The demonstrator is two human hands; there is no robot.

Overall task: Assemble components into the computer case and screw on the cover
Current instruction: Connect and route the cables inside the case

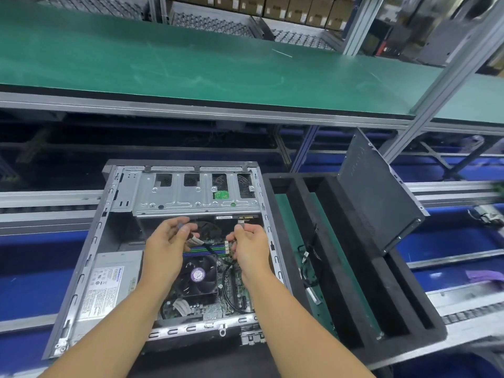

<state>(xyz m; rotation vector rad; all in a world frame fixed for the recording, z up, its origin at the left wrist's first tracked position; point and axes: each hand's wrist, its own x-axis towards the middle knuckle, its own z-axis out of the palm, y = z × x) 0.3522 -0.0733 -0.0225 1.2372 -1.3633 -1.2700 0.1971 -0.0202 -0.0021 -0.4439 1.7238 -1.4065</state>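
Note:
An open grey computer case [90, 257] lies flat in front of me, with a silver drive cage [174, 197] at its far end, a power supply [109, 285] at the left and a black CPU fan [197, 276] on the motherboard. Both hands hover over the middle of the case. My left hand [166, 244] pinches one end of a thin black cable [210, 251]. My right hand [249, 246] pinches the cable's other connector. The dark side cover [376, 186] stands tilted in a black foam tray [341, 268] to the right.
The foam tray has long slots, and loose wires [308, 257] lie in its left slot. A green-topped bench [218, 69] runs across behind the case. Blue surfaces and metal rails flank the case. A grey frame post [436, 96] rises at the right.

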